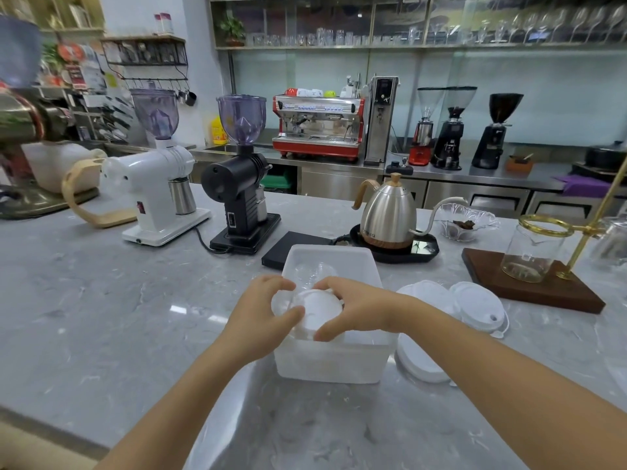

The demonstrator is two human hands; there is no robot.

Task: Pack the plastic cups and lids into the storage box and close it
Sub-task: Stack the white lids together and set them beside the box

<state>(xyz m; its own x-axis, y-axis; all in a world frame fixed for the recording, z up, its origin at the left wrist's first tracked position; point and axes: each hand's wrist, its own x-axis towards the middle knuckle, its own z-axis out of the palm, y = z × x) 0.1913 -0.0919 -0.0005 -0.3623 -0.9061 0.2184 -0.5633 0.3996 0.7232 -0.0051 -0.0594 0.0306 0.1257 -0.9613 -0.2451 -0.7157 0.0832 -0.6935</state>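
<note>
We find both hands, left hand (pixel 263 308) and right hand (pixel 353 305), with fingers closed around a white lid (pixel 319 308) over the open box (pixel 334 362). Risk: tilted, it jams against cups (pixel 314 271) inside; remaining lids (pixel 475 305) wait on the surface (pixel 101 300).

A translucent white storage box (pixel 330 362) stands open on the grey marbled desk (pixel 101 300), clear plastic cups (pixel 314 271) lying inside toward its far end. A white lid (pixel 319 312) sits over the box's near half (its underside cannot be seen). More white lids (pixel 475 305) lie flat just right of the box.
</note>
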